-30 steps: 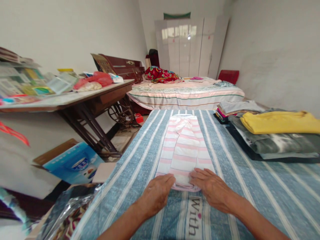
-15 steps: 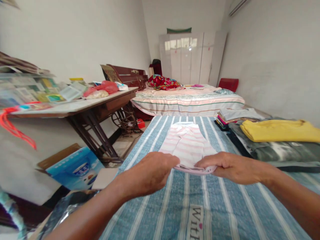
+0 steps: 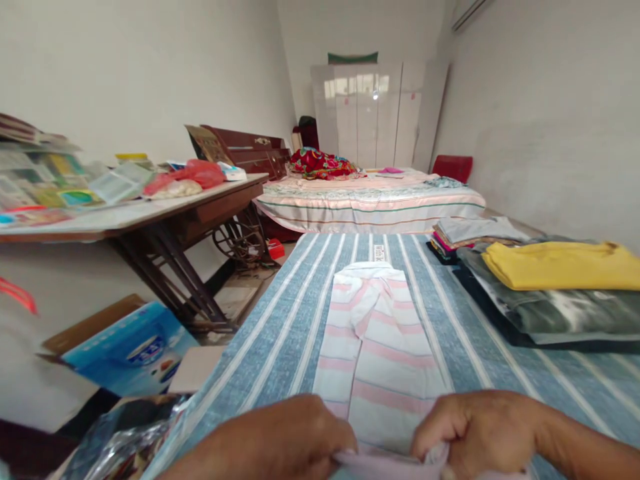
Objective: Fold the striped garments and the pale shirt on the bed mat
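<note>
A pink and white striped garment [image 3: 377, 343] lies lengthwise on a bed with a blue and white striped sheet [image 3: 280, 333]. Its near end is pinched up at the bottom of the view. My left hand [image 3: 280, 440] is closed on the left corner of that end. My right hand [image 3: 480, 430] is closed on the right corner. Both hands are close to the camera and their lower parts are cut off by the frame edge.
Folded clothes are stacked on the right of the bed, a yellow one [image 3: 560, 263] on top of a dark one [image 3: 550, 310]. A second bed [image 3: 370, 197] stands beyond. A cluttered wooden table [image 3: 150, 207] and a blue box [image 3: 130, 347] are on the left.
Both hands have pulled the garment's near end towards me, so the garment now lies stretched out closer. The hands were flat on it a second ago, and now they pinch it.
</note>
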Motion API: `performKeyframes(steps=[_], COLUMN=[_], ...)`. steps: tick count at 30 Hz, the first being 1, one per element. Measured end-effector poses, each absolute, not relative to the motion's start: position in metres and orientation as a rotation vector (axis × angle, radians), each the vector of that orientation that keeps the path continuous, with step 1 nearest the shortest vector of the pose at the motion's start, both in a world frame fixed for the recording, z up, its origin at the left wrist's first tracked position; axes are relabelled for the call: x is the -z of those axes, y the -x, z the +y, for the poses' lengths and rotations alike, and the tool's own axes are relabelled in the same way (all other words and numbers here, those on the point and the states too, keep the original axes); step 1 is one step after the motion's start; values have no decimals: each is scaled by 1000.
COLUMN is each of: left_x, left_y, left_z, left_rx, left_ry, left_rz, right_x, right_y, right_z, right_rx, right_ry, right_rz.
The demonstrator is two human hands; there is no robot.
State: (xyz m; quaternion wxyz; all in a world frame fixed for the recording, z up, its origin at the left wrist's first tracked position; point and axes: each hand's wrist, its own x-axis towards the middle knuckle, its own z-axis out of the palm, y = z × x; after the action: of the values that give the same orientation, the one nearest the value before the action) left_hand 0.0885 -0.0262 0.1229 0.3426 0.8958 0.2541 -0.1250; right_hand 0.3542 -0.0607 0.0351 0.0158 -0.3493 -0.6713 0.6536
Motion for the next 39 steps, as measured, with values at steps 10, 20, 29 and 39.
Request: performKeyframes(steps=[10, 20, 29, 39], left_x=[-139, -36, -38, -12], left_y=[-133, -170, -178, -170], left_z=[190, 321, 345, 358], left_rx=[386, 395, 387, 334], left_ry=[-2050, -2020, -2066, -2119], left_rz=[778, 993, 1018, 1049], right_x=[-74, 11, 3, 11], right_y=[-393, -418, -425, -423], right_z=[134, 249, 270, 275], right_rx=[-2259, -2182, -2180, -2116], right_ry=[927, 1197, 1182, 1245], right_rz=[-1562, -1506, -1528, -1586])
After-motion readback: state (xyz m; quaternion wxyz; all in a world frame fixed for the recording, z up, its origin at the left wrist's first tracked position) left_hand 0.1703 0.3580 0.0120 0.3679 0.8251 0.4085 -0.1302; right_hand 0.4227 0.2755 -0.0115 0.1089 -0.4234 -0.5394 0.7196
